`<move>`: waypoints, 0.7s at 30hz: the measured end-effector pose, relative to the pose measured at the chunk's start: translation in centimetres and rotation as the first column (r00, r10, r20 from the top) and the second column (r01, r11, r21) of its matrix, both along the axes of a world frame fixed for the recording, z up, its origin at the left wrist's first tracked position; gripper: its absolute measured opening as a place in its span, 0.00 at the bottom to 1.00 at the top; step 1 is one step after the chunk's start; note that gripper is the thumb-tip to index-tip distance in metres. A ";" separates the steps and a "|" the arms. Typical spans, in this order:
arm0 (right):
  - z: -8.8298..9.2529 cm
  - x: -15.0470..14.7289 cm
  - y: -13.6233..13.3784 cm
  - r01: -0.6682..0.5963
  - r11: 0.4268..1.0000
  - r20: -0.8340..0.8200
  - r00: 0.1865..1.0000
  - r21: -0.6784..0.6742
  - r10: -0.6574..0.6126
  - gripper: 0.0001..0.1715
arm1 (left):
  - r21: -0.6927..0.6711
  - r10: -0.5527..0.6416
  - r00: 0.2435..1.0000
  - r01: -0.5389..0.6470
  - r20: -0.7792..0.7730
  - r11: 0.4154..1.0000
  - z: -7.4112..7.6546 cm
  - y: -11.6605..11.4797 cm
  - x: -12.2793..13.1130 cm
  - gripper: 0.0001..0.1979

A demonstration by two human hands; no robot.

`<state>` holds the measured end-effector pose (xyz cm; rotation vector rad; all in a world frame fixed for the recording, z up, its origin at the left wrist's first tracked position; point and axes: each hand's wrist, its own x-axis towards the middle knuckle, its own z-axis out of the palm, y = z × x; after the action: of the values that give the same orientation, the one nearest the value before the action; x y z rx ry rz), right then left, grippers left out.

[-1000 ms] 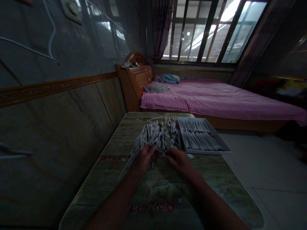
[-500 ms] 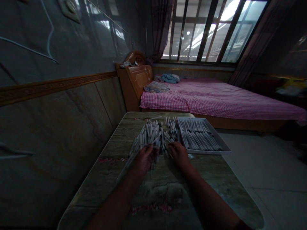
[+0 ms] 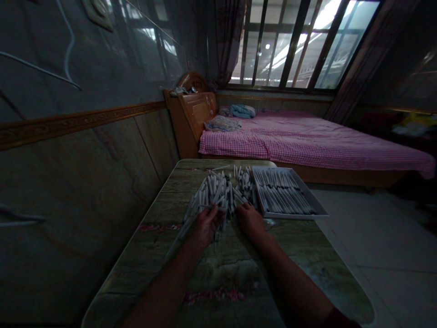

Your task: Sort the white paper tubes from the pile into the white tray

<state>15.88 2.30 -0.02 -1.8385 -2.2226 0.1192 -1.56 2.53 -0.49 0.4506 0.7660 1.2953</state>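
Note:
Slim white pen-like sticks [image 3: 212,187], some with dark ends, lie in a loose heap on the table. At the heap's near edge, my left hand [image 3: 205,224] is closed with a white stick [image 3: 213,208] lying crosswise between thumb and fingers. My right hand [image 3: 251,221] has its fingers curled down by a smaller group of sticks [image 3: 244,180]; what its fingertips hold is hidden. Right of it, a shallow white box [image 3: 316,207] contains similar sticks laid side by side in two rows.
The table [image 3: 221,269] has a marbled top with rounded corners. Beyond it stands a bed [image 3: 300,136] with a pink checked sheet and a wooden headboard [image 3: 196,111]. A tiled wall [image 3: 85,191] runs along the left. Tiled floor [image 3: 368,237] shows at right.
My right hand has shifted slightly left, closer to my left hand, at the edge of the sticks. My left hand stays nearly in place with its stick.

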 end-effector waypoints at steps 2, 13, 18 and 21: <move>-0.4 0.1 0.1 0.020 0.999 -0.056 0.998 0.026 -0.019 0.13 | 0.006 -0.005 1.000 0.005 -0.004 1.000 -0.1 0.1 0.0 0.08; -1.2 -0.7 -0.5 0.042 0.999 -0.944 0.330 -0.005 -0.018 0.13 | 0.027 0.009 1.000 -0.009 0.006 1.000 -0.3 0.2 0.0 0.10; -1.0 -1.5 -1.0 -0.002 0.995 -0.986 0.138 -0.100 -0.099 0.16 | 0.040 0.001 1.000 -0.001 0.000 0.999 -0.4 0.1 0.1 0.11; -0.8 -1.9 -1.3 0.012 0.997 -0.989 0.123 -0.080 -0.080 0.14 | 0.025 0.011 1.000 -0.011 0.015 1.000 -0.4 0.1 0.2 0.10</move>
<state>14.01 1.01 -0.85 -1.1027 -1.0896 1.0830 -1.38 2.59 -0.92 0.4569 0.7416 1.3185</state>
